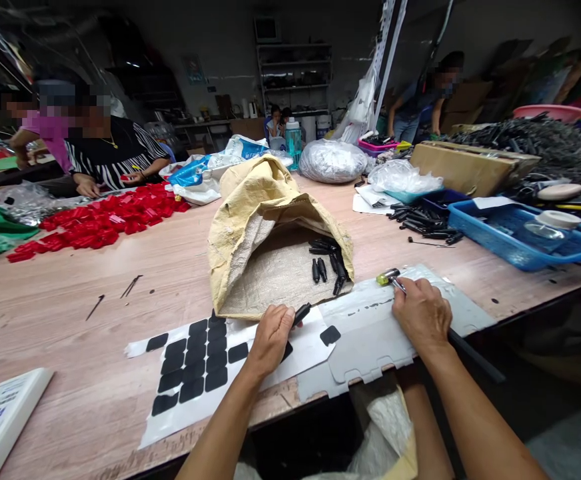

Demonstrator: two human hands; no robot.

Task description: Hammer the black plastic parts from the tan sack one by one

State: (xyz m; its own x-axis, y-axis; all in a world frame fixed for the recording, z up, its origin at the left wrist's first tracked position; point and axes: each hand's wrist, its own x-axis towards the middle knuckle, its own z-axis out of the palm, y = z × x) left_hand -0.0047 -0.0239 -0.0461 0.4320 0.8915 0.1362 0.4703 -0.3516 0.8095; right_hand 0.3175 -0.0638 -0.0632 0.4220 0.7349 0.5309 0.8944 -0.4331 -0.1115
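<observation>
In my left hand [272, 337] is a short black cylindrical piece [302, 313], its end sticking out past the thumb. My right hand [423, 317] grips a hammer [389, 276] with a yellow-and-black head, its dark handle running back under the wrist. Beneath the right hand lies a grey plastic board [365, 333]. A white sheet [205, 399] with several black rounded-square pads [194, 370] lies beside and under my left hand. Just beyond, a yellow woven sack [243, 190] lies with its mouth toward me, several similar black pieces [338, 260] inside.
Red parts [115, 217] are heaped at the left, near a seated person. More black pieces [423, 221] and a blue tray [520, 250] are at the right. A white box [8, 417] stands at the front left. The table edge [280, 410] runs below my hands.
</observation>
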